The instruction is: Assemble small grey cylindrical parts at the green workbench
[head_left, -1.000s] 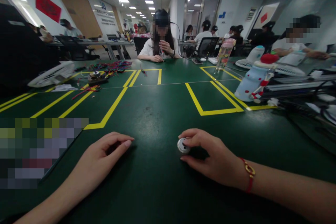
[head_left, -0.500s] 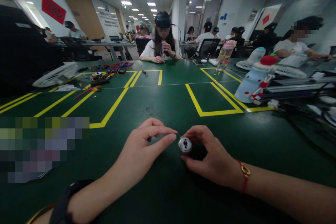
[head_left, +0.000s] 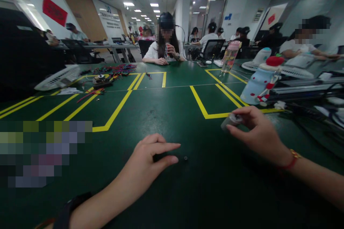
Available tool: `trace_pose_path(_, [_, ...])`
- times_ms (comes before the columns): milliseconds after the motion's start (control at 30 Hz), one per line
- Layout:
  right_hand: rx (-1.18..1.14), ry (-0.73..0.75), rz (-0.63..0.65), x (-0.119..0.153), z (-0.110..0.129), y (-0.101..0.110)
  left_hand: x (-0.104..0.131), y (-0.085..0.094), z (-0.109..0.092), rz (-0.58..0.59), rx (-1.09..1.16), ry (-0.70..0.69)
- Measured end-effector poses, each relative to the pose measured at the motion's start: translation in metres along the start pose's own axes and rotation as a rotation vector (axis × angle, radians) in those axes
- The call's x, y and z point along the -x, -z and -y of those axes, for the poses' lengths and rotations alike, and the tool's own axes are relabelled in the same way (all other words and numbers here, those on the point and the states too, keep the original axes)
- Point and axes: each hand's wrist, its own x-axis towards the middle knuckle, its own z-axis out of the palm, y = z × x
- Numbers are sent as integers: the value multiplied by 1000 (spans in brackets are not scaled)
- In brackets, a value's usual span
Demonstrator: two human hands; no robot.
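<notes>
My right hand (head_left: 256, 132) holds a small silver cylindrical motor (head_left: 229, 123) between thumb and fingers, near the yellow taped corner on the right. The motor is tilted and slightly blurred. My left hand (head_left: 154, 154) rests low over the table's middle, thumb and index finger apart with nothing between them. Just right of its fingertips lies a tiny dark ring-like part (head_left: 185, 158) on the green tabletop (head_left: 172, 193). This part is too small to name.
A blue bottle with a red knitted top (head_left: 255, 84) stands at right, beside dark metal rails (head_left: 298, 91). A clear bottle (head_left: 230, 59) is farther back. Bundled coloured wires (head_left: 118, 69) and a white fan (head_left: 57, 77) lie at left. Another person (head_left: 163, 50) sits opposite.
My right hand has carried the motor right and away from me, tilting it. The tiny dark part now shows on the table. My left hand has dropped slightly, its thumb and index finger wider apart.
</notes>
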Motion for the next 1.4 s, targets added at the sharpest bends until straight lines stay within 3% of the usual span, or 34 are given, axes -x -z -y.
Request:
trace_pose_path(200, [549, -275, -190, -5, -101, 95, 33, 46, 45, -142, 18, 236])
trace_pose_path(267, [599, -332, -190, -5, -121, 110, 39, 50, 57, -166, 20, 293])
trace_pose_path(333, [630, -297, -228, -6, -125, 110, 41, 50, 61, -177, 17, 316])
trace_pose_path(400, [692, -106, -307, -6, -109, 96, 40, 48, 60, -195, -2, 318])
trace_pose_path(467, [708, 168, -294, -2, -74, 68, 38, 46, 56, -208, -24, 315])
trace_pose_path(533, [590, 384, -90, 7, -29, 32, 37, 46, 53, -212, -42, 312])
trace_pose_path(567, [480, 442, 71, 12, -6, 12, 38, 46, 53, -207, -47, 312])
trace_pose_path(667, [258, 446, 422, 28, 49, -41, 40, 48, 56, -204, -55, 302])
trace_pose_path(767, [168, 404, 523, 29, 67, -62, 41, 48, 62, -191, -59, 288])
trace_pose_path(867, [202, 355, 370, 14, 49, -37, 41, 46, 64, -174, -55, 288])
trace_pose_path(967, [411, 304, 51, -9, 8, 19, 39, 43, 62, -170, -45, 279])
trace_pose_path(1033, [642, 220, -92, -21, -23, 59, 38, 41, 59, -164, -40, 266])
trace_pose_path(1100, [828, 35, -94, -28, -50, 91, 38, 40, 58, -161, -37, 256])
trace_pose_path(1167, [905, -165, -17, -30, -69, 109, 39, 40, 57, -162, -37, 250])
trace_pose_path(1267, [891, -296, 58, -29, -80, 116, 40, 41, 56, -162, -40, 246])
trace_pose_path(1400, [869, -380, 3, -31, -75, 118, 39, 42, 56, -171, -43, 247])
